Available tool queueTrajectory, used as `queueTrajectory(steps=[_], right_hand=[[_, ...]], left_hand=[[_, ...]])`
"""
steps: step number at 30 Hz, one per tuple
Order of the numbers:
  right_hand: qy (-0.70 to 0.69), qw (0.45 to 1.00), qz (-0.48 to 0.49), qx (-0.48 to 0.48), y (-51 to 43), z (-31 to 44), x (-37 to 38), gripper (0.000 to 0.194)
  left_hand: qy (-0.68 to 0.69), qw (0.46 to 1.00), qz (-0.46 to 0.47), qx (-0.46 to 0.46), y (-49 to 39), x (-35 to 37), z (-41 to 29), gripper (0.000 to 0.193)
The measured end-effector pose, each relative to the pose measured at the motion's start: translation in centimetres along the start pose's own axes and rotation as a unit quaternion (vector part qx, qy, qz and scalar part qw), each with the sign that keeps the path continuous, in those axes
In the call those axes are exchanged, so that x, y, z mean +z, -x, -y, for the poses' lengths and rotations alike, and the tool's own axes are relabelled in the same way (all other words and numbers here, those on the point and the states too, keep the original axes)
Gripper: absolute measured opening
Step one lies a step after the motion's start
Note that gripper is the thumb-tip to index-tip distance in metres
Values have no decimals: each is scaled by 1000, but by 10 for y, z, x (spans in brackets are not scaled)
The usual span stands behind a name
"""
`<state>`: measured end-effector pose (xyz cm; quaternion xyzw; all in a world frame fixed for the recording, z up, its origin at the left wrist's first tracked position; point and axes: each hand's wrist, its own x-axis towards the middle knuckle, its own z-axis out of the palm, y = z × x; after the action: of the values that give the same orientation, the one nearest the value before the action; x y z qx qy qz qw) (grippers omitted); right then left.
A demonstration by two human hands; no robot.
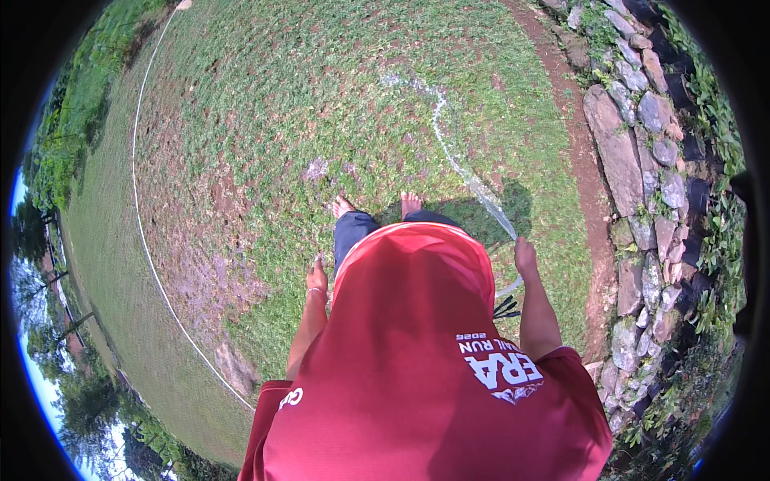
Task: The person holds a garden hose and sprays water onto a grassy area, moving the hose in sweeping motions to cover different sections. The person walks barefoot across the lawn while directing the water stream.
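Observation:
On the right, my right hand is closed around the end of a pale garden hose. Most of the hose is hidden behind my arm and shirt. A stream of water fans out from that hand and curves forward onto the patchy grass. My left hand hangs at my left side with a thin band at the wrist, and nothing shows in it. Between the hands are my red shirt, which bears printing, and my bare feet on the grass.
A long white line, perhaps a hose or rope, bends across the grass on the left. A dry-stone wall runs along the right behind a bare soil strip. A flat rock lies at lower left.

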<state>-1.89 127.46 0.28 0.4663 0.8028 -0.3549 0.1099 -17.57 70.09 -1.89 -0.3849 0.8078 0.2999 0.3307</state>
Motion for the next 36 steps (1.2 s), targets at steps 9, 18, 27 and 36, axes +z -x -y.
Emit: queueTrajectory(steps=[9,18,27,36], right_hand=[[3,999,11,42,-10,-3,14,55],[-28,989,134,52,-20,-4,19,52],[21,996,68,56,7,23,13,58],[87,995,35,-23,21,44,38,66]], left_hand=[[-20,998,-54,20,-31,-24,52,62],[118,992,-31,9,40,-49,28,77],[-17,999,-35,-24,49,-49,34,77],[141,986,-87,-2,20,-46,61,74]])
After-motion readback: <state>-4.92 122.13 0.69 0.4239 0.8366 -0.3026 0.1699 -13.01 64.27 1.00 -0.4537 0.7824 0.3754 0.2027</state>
